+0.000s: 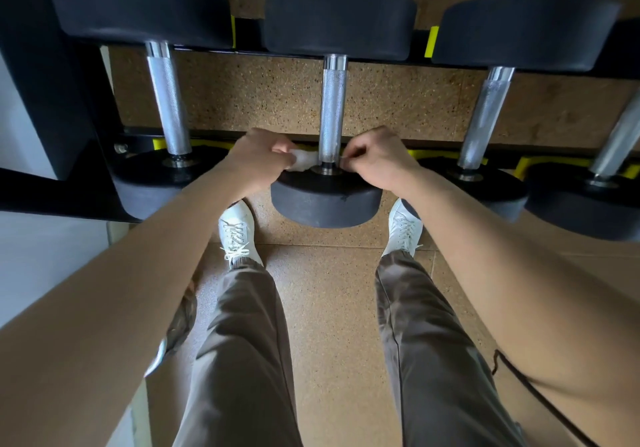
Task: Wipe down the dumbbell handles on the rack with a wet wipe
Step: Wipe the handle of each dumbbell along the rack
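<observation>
Several black dumbbells lie across a black rack (52, 100) with yellow trim. The middle dumbbell's knurled steel handle (333, 100) runs away from me. A white wet wipe (304, 160) is looped around the near end of that handle, just above the near weight head (325, 201). My left hand (258, 156) pinches the bunched wipe on the handle's left side. My right hand (375, 156) pinches its other end on the right side. Most of the wipe's right end is hidden by my fingers.
Neighbouring handles stand at the left (168, 100) and right (486, 114), with a fourth at the far right edge (620, 138). Below the rack is speckled cork-brown floor (332, 308), where my legs and white shoes (239, 235) stand.
</observation>
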A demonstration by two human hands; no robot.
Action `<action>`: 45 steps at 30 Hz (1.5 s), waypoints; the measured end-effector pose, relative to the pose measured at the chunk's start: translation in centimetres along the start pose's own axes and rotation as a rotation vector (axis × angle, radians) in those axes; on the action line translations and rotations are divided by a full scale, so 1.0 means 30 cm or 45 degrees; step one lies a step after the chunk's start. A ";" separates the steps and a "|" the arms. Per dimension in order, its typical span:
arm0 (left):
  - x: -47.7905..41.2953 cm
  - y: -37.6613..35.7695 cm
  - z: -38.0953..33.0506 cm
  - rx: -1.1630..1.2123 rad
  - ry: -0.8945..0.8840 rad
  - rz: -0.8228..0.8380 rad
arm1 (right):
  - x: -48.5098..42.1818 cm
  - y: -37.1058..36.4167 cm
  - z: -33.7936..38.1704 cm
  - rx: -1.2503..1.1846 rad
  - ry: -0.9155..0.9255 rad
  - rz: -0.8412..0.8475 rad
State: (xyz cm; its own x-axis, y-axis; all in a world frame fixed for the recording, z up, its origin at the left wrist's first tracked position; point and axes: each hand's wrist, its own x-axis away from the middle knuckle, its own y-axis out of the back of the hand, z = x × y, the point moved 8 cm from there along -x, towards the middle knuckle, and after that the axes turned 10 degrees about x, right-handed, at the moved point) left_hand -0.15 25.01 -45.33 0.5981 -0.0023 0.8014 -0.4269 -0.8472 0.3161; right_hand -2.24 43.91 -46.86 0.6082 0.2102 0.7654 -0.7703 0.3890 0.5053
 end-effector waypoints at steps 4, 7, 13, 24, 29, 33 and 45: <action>0.000 -0.006 -0.006 0.042 -0.033 -0.018 | 0.010 0.024 -0.026 0.017 -0.026 -0.048; -0.034 -0.082 -0.053 -0.101 -0.056 0.010 | 0.041 0.075 -0.082 0.024 -0.078 -0.076; -0.012 -0.063 -0.044 -0.117 -0.015 0.025 | 0.065 0.030 0.008 0.115 0.080 -0.040; 0.163 0.050 -0.080 0.810 -0.257 0.143 | 0.161 0.093 0.168 -0.516 0.177 -0.315; 0.194 0.153 -0.039 1.004 -0.256 0.129 | 0.134 0.019 0.314 -0.886 0.178 0.024; 0.198 0.267 0.039 1.004 -0.253 0.079 | 0.102 -0.041 0.446 -0.922 0.226 0.116; 0.142 0.582 0.276 0.735 -0.194 -0.454 | 0.022 -0.175 0.613 -1.122 -0.011 -0.124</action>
State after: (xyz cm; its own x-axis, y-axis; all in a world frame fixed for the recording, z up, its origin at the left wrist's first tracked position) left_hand 0.56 5.80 -40.62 0.7412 0.2899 0.6054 0.2172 -0.9570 0.1923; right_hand -1.32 25.49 -41.69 0.6589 0.1346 0.7401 -0.2854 0.9550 0.0804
